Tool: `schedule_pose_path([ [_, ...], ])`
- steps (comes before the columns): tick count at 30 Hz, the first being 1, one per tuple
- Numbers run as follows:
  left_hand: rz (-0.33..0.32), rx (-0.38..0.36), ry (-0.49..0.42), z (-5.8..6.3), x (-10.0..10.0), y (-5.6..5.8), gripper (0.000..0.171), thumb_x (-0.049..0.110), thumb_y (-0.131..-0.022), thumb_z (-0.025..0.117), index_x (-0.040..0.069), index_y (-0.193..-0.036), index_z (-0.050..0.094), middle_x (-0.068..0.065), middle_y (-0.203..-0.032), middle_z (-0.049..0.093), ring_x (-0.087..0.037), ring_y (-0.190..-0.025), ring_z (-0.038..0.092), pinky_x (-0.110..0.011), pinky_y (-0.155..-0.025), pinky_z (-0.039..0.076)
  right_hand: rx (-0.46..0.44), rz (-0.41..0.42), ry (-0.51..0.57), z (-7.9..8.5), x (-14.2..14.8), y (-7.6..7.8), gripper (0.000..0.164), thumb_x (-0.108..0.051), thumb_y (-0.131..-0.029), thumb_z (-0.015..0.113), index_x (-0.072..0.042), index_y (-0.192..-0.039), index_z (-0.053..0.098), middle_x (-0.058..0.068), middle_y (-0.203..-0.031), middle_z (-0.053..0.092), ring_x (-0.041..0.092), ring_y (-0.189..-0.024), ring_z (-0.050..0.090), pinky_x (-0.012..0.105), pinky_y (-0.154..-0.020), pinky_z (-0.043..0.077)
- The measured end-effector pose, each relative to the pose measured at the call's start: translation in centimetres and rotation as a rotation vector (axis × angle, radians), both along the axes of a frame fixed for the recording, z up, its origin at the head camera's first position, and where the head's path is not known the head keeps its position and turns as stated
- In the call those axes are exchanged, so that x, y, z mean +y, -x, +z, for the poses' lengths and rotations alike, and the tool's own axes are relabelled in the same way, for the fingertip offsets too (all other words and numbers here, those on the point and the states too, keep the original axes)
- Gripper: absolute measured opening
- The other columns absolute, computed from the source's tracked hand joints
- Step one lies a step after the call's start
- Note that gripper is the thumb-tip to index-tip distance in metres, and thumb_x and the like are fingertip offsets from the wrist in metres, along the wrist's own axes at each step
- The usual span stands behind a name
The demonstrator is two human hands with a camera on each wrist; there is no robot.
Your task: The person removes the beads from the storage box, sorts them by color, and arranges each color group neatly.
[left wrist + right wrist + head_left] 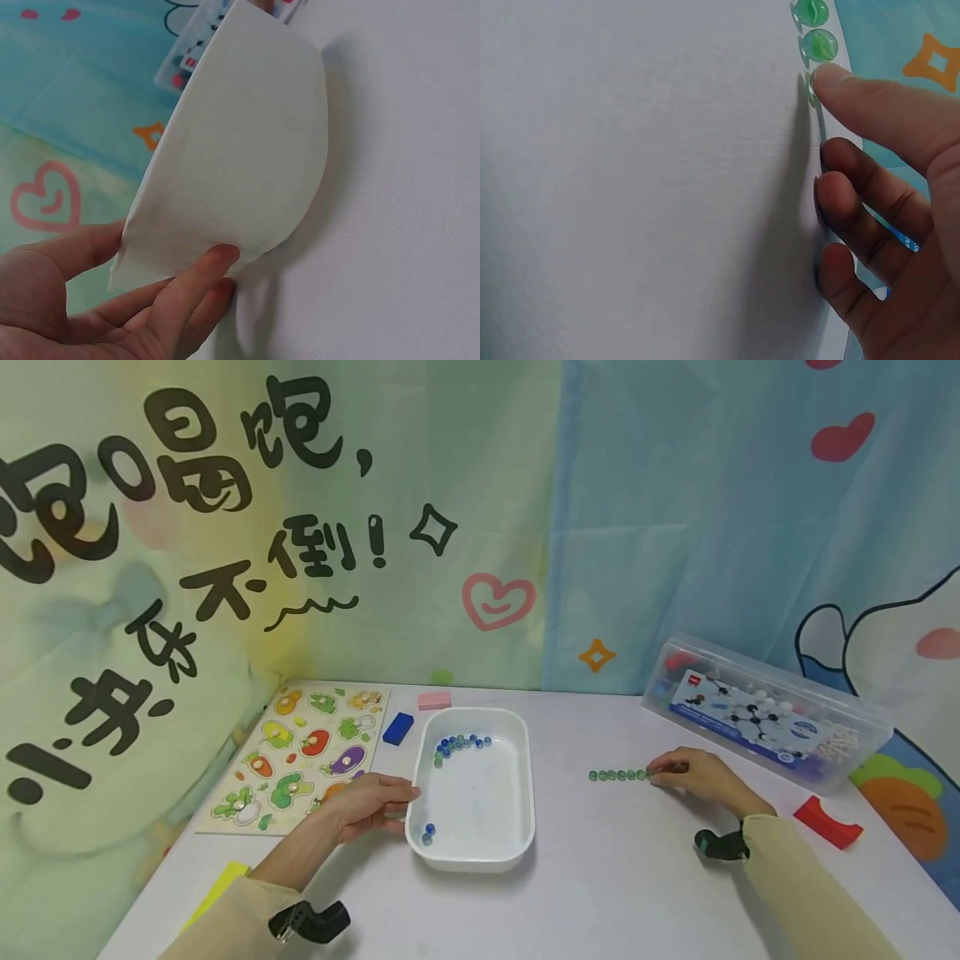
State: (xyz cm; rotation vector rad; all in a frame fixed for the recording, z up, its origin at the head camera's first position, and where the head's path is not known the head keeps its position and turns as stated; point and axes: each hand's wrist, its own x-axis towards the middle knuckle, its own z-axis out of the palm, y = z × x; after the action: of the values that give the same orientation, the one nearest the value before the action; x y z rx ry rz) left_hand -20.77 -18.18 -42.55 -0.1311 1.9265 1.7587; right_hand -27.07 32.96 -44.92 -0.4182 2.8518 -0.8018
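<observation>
one green marble (pixel 811 90) ending a row (pixel 621 775) sits pinched between nearly closed fingertips (pixel 831 75) of my right hand (pixel 697 774); my left hand (pixel 366 805) loosely grips the white tray (pixel 480 810).

The thumb of the right hand (pixel 699 776) covers part of a green marble (pixel 811 91). From the left wrist, the wall of the white tray (pixel 232 142) hides its interior. The left hand (pixel 367 803) overlaps the vegetable puzzle board (pixel 264 788). Small print on the clear plastic box (pixel 862 735) is unreadable.
</observation>
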Motion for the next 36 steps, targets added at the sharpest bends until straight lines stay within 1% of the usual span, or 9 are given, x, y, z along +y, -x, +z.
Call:
schedule_pose_path([
  [5,-0.009,0.006,0.002,0.0,0.0,0.0,0.049,0.02,-0.093,0.066,-0.009,-0.13,0.053,-0.015,-0.111,0.071,-0.018,-0.092,0.071,-0.034,-0.079,0.062,-0.033,-0.027,-0.012,0.0,0.1,0.0,0.037,-0.034,-0.09,0.068,-0.007,-0.114,0.069,0.011,-0.107,0.068,0.017,-0.088,0.055,0.025,-0.067,0.05],
  [9,-0.016,0.009,-0.002,0.0,-0.1,0.1,0.049,0.02,-0.093,0.065,-0.009,-0.13,0.053,-0.014,-0.11,0.071,-0.017,-0.091,0.07,-0.034,-0.079,0.062,-0.051,-0.05,-0.021,0.4,0.1,0.0,0.039,-0.034,-0.092,0.065,-0.006,-0.118,0.066,0.012,-0.108,0.066,0.021,-0.091,0.056,0.027,-0.071,0.05],
  [14,-0.018,0.009,-0.008,0.0,-0.1,0.1,0.048,0.02,-0.093,0.065,-0.01,-0.13,0.053,-0.012,-0.108,0.072,-0.016,-0.09,0.07,-0.034,-0.079,0.062,-0.018,-0.046,0.004,1.9,-0.8,0.5,0.036,-0.031,-0.094,0.062,-0.005,-0.12,0.066,0.01,-0.106,0.067,0.02,-0.092,0.058,0.028,-0.075,0.049],
  [17,-0.02,0.008,-0.01,0.0,-0.1,0.1,0.048,0.019,-0.093,0.065,-0.01,-0.13,0.053,-0.011,-0.106,0.072,-0.015,-0.089,0.069,-0.034,-0.079,0.062,-0.001,-0.026,0.032,3.3,-2.5,1.0,0.038,-0.033,-0.094,0.062,-0.006,-0.121,0.066,0.009,-0.106,0.067,0.02,-0.094,0.059,0.029,-0.077,0.05],
  [22,-0.021,0.001,-0.011,0.1,-0.1,0.1,0.048,0.019,-0.093,0.064,-0.01,-0.13,0.053,-0.012,-0.107,0.072,-0.016,-0.089,0.07,-0.034,-0.079,0.061,0.018,0.044,0.055,5.6,-7.3,2.3,0.04,-0.038,-0.094,0.062,-0.01,-0.122,0.066,0.007,-0.108,0.067,0.022,-0.098,0.057,0.033,-0.081,0.051],
  [25,-0.008,-0.001,-0.002,0.2,-0.1,0.1,0.047,0.019,-0.093,0.064,-0.009,-0.13,0.053,-0.013,-0.108,0.072,-0.016,-0.09,0.07,-0.033,-0.079,0.062,0.022,0.104,0.068,7.2,-11.1,3.2,0.039,-0.038,-0.094,0.063,-0.012,-0.122,0.066,0.007,-0.11,0.067,0.023,-0.1,0.057,0.037,-0.082,0.052],
  [28,0.012,-0.007,0.014,0.2,0.0,0.0,0.047,0.019,-0.093,0.065,-0.009,-0.129,0.054,-0.012,-0.106,0.072,-0.016,-0.089,0.07,-0.033,-0.078,0.062,0.009,0.157,0.09,8.3,-15.2,3.8,0.037,-0.036,-0.093,0.065,-0.014,-0.122,0.066,0.006,-0.112,0.067,0.023,-0.101,0.058,0.037,-0.082,0.054],
  [32,0.029,-0.017,0.022,0.2,0.1,0.0,0.047,0.018,-0.092,0.066,-0.008,-0.129,0.054,-0.011,-0.104,0.072,-0.016,-0.087,0.07,-0.032,-0.076,0.062,-0.014,0.226,0.106,8.6,-20.5,4.4,0.034,-0.032,-0.092,0.067,-0.014,-0.12,0.068,0.004,-0.112,0.068,0.02,-0.096,0.059,0.032,-0.078,0.054],
  [36,0.035,-0.027,0.02,0.1,0.2,0.2,0.045,0.017,-0.093,0.065,-0.008,-0.129,0.055,-0.01,-0.104,0.072,-0.015,-0.085,0.068,-0.032,-0.077,0.062,-0.043,0.295,0.094,7.9,-25.1,4.6,0.031,-0.03,-0.092,0.067,-0.013,-0.118,0.069,0.002,-0.109,0.068,0.016,-0.092,0.059,0.027,-0.077,0.054],
])
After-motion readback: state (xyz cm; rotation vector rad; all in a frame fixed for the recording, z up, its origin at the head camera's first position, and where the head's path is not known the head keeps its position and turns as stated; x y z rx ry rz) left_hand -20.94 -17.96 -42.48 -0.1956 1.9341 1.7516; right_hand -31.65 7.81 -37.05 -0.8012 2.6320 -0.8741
